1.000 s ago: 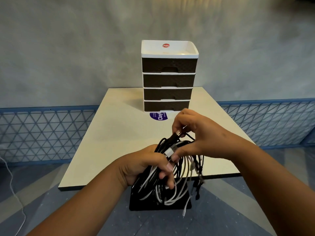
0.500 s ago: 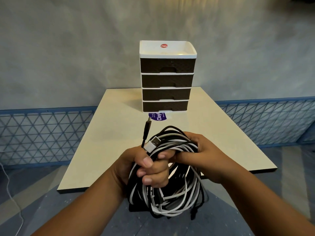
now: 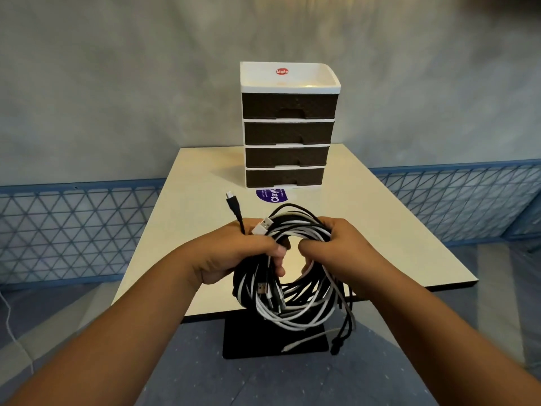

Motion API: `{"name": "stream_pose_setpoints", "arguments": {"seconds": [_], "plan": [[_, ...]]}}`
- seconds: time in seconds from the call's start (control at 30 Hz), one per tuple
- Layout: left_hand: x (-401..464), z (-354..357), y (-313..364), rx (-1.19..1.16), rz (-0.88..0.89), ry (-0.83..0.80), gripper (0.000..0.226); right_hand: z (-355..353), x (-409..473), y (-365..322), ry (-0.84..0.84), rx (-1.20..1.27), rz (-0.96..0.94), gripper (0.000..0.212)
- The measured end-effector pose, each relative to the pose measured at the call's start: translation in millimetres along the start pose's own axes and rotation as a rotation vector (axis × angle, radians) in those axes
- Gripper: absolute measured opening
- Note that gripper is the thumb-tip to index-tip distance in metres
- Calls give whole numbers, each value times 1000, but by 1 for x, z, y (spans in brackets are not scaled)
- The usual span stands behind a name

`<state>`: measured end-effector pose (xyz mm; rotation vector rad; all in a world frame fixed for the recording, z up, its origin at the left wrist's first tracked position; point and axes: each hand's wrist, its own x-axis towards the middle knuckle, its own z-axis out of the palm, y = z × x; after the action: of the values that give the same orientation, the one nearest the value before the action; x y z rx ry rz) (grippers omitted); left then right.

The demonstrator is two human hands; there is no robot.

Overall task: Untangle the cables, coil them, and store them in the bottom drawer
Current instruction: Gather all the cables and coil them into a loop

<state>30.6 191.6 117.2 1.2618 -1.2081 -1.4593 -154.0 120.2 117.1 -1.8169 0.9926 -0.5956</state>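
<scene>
A bundle of black and white cables (image 3: 295, 306) hangs in a rough loop above the near edge of the table. My left hand (image 3: 234, 259) grips the loop's left side, and a black plug end (image 3: 232, 202) sticks up out of that fist beside a white USB plug (image 3: 262, 229). My right hand (image 3: 344, 253) grips the loop's upper right side. Loose cable ends dangle below the table edge. At the far end of the table stands a drawer unit (image 3: 288, 124) with several dark drawers, all closed; the bottom drawer (image 3: 285, 177) is the lowest.
The cream table (image 3: 380, 230) stands on a black base (image 3: 243, 344). A purple round sticker (image 3: 270, 195) lies in front of the drawer unit. Blue lattice railings (image 3: 73, 230) run behind on both sides. A thin white cord (image 3: 10, 320) lies on the floor at left.
My hands have pulled apart, widening the cable bundle into an open loop. The right hand moved from the left fist to the loop's right side. The black plug end now sticks up higher.
</scene>
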Motion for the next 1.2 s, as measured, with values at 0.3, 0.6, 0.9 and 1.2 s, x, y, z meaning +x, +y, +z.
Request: {"name": "stream_pose_setpoints", "arguments": {"seconds": [0.3, 0.6, 0.9, 1.2], "plan": [[10, 10, -1, 138, 101, 432, 4, 0, 18, -11, -64, 86, -41, 24], [12, -10, 8, -95, 196, 553, 19, -47, 19, 32, -484, 138, -3, 40], [12, 4, 12, -114, 250, 699, 15, -92, 29, 52, -383, -43, -81, 27], [10, 26, 23, -77, 267, 708, 17, -135, 45, 48, -143, -726, -464, 20]]}}
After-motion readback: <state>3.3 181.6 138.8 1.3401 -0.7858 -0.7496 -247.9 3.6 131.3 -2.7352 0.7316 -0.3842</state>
